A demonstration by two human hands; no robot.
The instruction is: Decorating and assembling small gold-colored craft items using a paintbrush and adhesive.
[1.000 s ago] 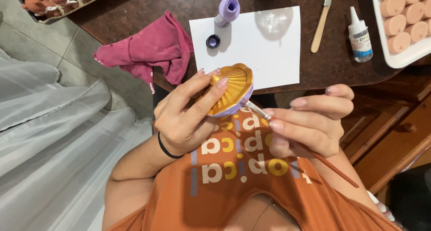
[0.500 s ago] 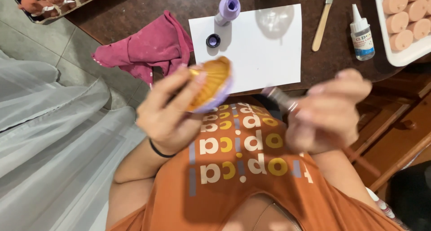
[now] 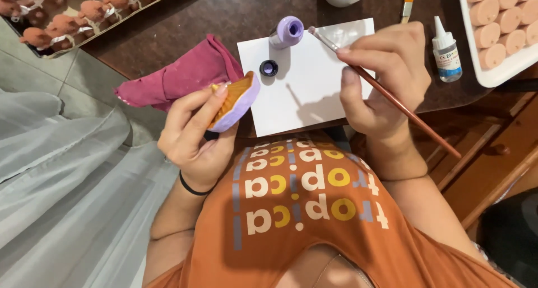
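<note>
Holding the small shell-shaped clay piece, orange ribbed inside with a lilac rim (image 3: 235,100), my left hand (image 3: 196,136) is closed round it in front of my chest, just off the edge of the dark wooden surface (image 3: 224,19) and beside the crumpled magenta cloth (image 3: 179,78). It looks light, stiff and probably brittle, and any fresh paint on the rim would smear, so I judge the ribbed face and underside the safest grip. Further right, my right hand (image 3: 381,80) pinches the thin brown-handled paintbrush (image 3: 392,94), its tip next to the open lilac paint bottle (image 3: 287,31) on the white paper sheet (image 3: 302,92).
</note>
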